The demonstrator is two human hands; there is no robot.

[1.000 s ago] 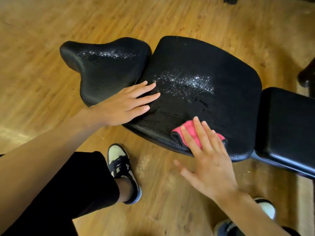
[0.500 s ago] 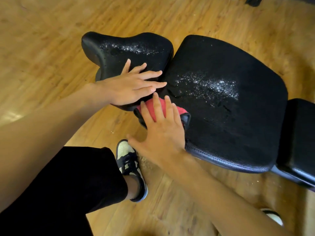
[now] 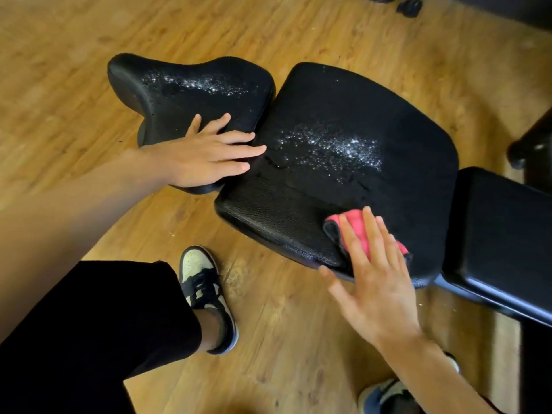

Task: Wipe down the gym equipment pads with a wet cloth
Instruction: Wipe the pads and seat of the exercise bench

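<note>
A black bench has a curved head pad (image 3: 191,88) at the left, a wide seat pad (image 3: 352,162) in the middle and a long back pad (image 3: 501,234) at the right. Water droplets glisten on the head pad and the seat pad. My left hand (image 3: 206,156) rests flat on the near end of the head pad, fingers straight and reaching the gap between pads. My right hand (image 3: 373,276) presses a pink cloth (image 3: 358,225) with straight fingers onto the seat pad's near right edge. The hand hides most of the cloth.
A wooden floor (image 3: 74,85) surrounds the bench. My left shoe (image 3: 206,291) and black trouser leg (image 3: 89,339) stand close to the bench's near side; my right shoe (image 3: 388,395) shows at the bottom. Dark equipment (image 3: 531,144) sits at the right edge.
My right hand slid the pink cloth along the seat pad's near edge, from beside my left hand back to the right end. My left hand stayed on the head pad.
</note>
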